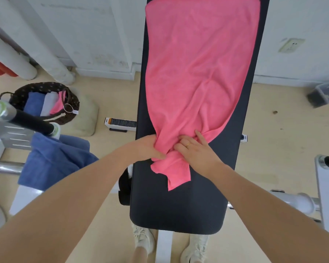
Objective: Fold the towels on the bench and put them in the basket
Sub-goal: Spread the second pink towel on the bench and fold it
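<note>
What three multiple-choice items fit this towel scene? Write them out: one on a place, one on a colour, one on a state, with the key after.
1. Where does the basket stand?
A. on the floor, left of the bench
B. on the bench
C. on the wall shelf

2. What colour is the towel spread along the bench?
A. blue
B. pink
C. white

3. What state is that towel's near end in?
A. folded flat in a neat square
B. rolled into a tube
C. bunched up between both hands

Key:
1 A: the basket sits on the floor to the left, with folded towels inside.
2 B: the pink towel covers most of the dark pad; a blue towel hangs off the equipment at the left.
3 C: the left hand grips the gathered cloth and the right hand presses into it.
</note>
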### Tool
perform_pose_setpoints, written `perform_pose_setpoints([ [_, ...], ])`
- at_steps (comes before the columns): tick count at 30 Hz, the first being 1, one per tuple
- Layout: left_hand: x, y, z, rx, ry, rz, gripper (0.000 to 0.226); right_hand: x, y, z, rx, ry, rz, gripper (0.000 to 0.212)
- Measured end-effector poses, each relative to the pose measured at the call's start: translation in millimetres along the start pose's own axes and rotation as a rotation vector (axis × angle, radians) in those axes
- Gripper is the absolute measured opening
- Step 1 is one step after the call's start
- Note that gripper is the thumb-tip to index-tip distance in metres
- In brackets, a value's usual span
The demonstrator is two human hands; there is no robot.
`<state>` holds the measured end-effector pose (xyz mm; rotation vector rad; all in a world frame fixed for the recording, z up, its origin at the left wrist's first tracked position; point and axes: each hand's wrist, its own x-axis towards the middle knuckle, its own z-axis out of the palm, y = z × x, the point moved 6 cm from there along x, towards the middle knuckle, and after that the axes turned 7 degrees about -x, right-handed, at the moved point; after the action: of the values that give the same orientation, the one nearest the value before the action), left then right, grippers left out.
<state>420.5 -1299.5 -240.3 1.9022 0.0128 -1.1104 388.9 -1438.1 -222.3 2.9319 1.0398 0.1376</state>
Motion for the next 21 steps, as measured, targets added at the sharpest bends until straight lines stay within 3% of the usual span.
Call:
perform_pose_setpoints([
  [2,-11,-2,-6,0.095,0.045,-0.043,0.021,4,3,2,-0.01,-0.08,0.007,0.026],
  [3,-17,-2,-9,0.007,0.095,-0.058,0.019,6,6,3,0.003,-0.114,0.032,0.026],
  [6,-28,-7,-9,-0.674,0.101,-0.058,0.029,5,16,4,0.192,-0.143,0.082,0.022],
  [8,-36,-11,-1,-0.889,0.038,-0.04,0.023,1,18,-1,0.324,-0.159,0.092,0.016],
  [11,-40,-24,11,-0.646,0.072,-0.093,0.021,-10,25,-14,0.334,-0.242,0.111,0.011],
  [15,-32,-36,-4,-0.361,0.476,-0.056,0.019,-36,31,-35,0.005,-0.13,-0.038,0.032],
  [17,-31,-36,-8,-0.202,0.533,-0.048,0.018,-53,32,-28,-0.07,-0.152,-0.096,0.048],
  [19,-31,-40,-6,-0.078,0.507,-0.085,0.019,-67,30,-16,-0.11,-0.326,-0.153,0.048],
  [21,-31,-47,-2,0.031,0.471,-0.105,0.026,-83,24,-2,-0.046,-0.628,-0.182,0.042],
])
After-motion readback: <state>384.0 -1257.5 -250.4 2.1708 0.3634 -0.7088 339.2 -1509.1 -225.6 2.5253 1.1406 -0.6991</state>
